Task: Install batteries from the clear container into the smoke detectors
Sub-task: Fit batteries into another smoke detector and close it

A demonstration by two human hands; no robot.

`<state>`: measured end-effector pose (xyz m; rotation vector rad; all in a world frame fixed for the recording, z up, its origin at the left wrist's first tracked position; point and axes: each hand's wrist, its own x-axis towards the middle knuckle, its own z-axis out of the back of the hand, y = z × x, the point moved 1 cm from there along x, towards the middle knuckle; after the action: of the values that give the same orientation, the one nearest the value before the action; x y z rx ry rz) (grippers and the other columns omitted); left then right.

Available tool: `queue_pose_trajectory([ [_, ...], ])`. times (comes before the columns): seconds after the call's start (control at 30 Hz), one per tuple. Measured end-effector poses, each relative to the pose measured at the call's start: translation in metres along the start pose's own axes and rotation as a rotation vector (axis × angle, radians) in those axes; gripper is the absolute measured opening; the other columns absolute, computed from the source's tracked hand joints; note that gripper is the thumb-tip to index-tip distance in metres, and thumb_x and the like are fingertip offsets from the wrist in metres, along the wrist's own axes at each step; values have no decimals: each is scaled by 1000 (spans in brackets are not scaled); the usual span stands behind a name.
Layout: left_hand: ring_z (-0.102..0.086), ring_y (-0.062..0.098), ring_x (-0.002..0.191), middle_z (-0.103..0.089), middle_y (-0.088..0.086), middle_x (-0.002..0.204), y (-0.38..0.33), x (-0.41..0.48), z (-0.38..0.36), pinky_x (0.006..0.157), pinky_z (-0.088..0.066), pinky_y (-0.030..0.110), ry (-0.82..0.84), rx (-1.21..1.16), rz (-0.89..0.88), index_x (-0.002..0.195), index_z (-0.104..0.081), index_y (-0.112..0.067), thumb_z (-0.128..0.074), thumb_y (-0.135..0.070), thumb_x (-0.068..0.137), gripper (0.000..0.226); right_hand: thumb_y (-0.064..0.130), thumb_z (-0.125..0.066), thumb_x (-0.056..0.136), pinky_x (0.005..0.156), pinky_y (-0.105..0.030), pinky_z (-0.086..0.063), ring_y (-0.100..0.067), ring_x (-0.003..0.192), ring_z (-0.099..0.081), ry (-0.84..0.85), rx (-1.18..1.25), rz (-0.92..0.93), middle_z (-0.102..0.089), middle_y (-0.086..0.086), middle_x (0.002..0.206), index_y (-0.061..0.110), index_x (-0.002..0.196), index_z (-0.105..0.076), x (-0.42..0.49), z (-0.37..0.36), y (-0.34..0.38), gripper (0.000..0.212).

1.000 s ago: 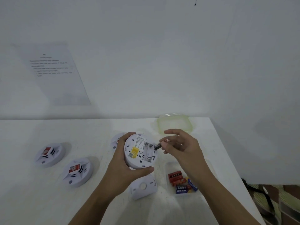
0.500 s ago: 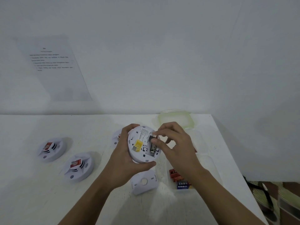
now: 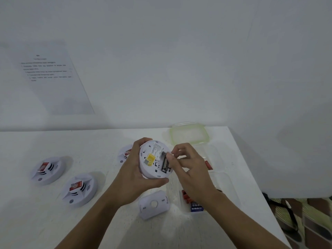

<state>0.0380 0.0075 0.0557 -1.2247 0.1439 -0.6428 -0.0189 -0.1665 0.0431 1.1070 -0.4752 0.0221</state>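
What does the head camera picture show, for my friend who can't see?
A left hand grips a white round smoke detector, back up, while the right hand pinches a battery into its slot. On the white table lie three more detectors, a loose back cover and a clear container of batteries.

Left hand (image 3: 133,178) grips detector (image 3: 148,169); right hand (image 3: 190,169) pinches battery (image 3: 164,163).

- We see a white table (image 3: 75,146).
- At left we find a far smoke detector (image 3: 48,170), a nearer smoke detector (image 3: 80,190) and a third detector (image 3: 124,153), half hidden.
- At right lie a loose white plate (image 3: 154,204), the clear container (image 3: 224,180) with batteries (image 3: 196,207), and a green-rimmed lid (image 3: 188,135).
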Motion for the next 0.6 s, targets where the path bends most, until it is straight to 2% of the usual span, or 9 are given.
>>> queue_pose_trajectory([
  [0.07,-57,15,122,-55,-17,123,5,2,-3,90,-57,23,32,2,27,137,-40,-27,-95,-15,62,93,50,-54,94,79,-10,-45,-6,101,-58,79,-33,-21,-57,12,107,19,81,-82,2,5,-6,43],
  [0.17,-54,3,120,-54,-24,121,9,6,-6,86,-53,14,70,21,59,137,-39,-30,-96,-11,62,96,48,-58,93,78,-14,-47,-7,95,-62,162,2,-106,-64,11,100,21,85,-82,15,22,-16,37],
  [0.27,-54,6,123,-54,-17,129,9,14,-7,87,-53,15,79,5,68,138,-40,-29,-96,-9,61,98,35,-68,93,68,-11,-46,-1,83,-64,65,-91,-142,-71,10,93,22,94,-80,32,51,-29,18],
  [0.33,-55,8,124,-54,-16,131,9,19,-6,88,-55,19,79,-12,65,139,-40,-31,-96,-8,61,99,30,-71,93,66,-13,-49,0,70,-64,44,-296,-191,-71,10,88,22,98,-77,42,72,-45,12],
  [0.37,-55,9,125,-54,-16,132,9,22,-5,88,-56,21,82,-14,63,140,-40,-31,-96,-8,61,100,32,-70,93,70,-18,-52,-2,70,-64,87,-445,-230,-71,10,87,23,100,-76,47,81,-54,13],
  [0.43,-54,9,125,-54,-16,132,11,27,-5,88,-56,21,84,-4,60,140,-40,-32,-96,-7,61,100,35,-68,92,79,-29,-55,-10,82,-67,242,-739,-315,-72,8,92,25,105,-73,55,90,-69,17],
  [0.5,-54,7,125,-53,-18,131,12,30,-7,88,-56,20,89,7,61,139,-40,-33,-96,-7,61,99,33,-66,92,83,-32,-55,-18,93,-67,366,-939,-345,-72,2,100,23,110,-69,60,88,-76,21],
  [0.53,-53,7,125,-53,-19,131,13,32,-8,88,-56,20,90,15,62,139,-40,-33,-96,-8,61,99,29,-65,92,81,-32,-55,-21,93,-67,413,-1021,-334,-70,-1,102,20,110,-67,62,84,-75,21],
  [0.6,-53,6,126,-52,-20,132,16,36,-9,89,-56,20,91,21,65,140,-40,-32,-96,-8,61,100,18,-62,92,69,-29,-50,-21,80,-64,491,-1158,-297,-64,-3,93,14,101,-63,66,74,-74,11],
])
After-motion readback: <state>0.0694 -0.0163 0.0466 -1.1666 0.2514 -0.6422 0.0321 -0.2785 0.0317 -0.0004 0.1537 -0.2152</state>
